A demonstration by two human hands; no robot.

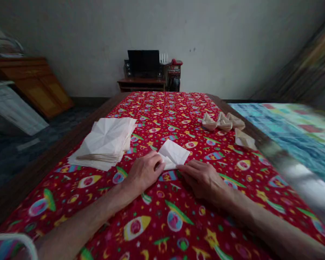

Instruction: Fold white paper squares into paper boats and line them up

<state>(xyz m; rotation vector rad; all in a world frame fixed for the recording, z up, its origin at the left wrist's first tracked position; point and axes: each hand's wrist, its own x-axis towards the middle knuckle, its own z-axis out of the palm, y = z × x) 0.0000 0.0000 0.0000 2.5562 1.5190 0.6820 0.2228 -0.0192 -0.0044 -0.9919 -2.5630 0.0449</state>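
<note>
Between my hands a partly folded white sheet of paper [176, 151] lies on the red patterned cloth, creased, with its near edge folded over. My left hand [146, 167] has thumb and fingers closed on the paper's left side. At its near right corner, the fingertips of my right hand [203, 178] pinch the edge. Left of my left hand sits a stack of creased white paper sheets [105, 139], its corners uneven. Farther off on the right stand several folded paper boat shapes [224, 122], with one more paper boat [244, 139] nearer to me.
The red cloth [157, 234] with rockets and planets covers a long table with a dark wooden edge [97, 122]. At the far end stand a black monitor [143, 63] and speakers. A wooden cabinet [43, 86] is at left, a blue patchwork bed surface [289, 126] at right.
</note>
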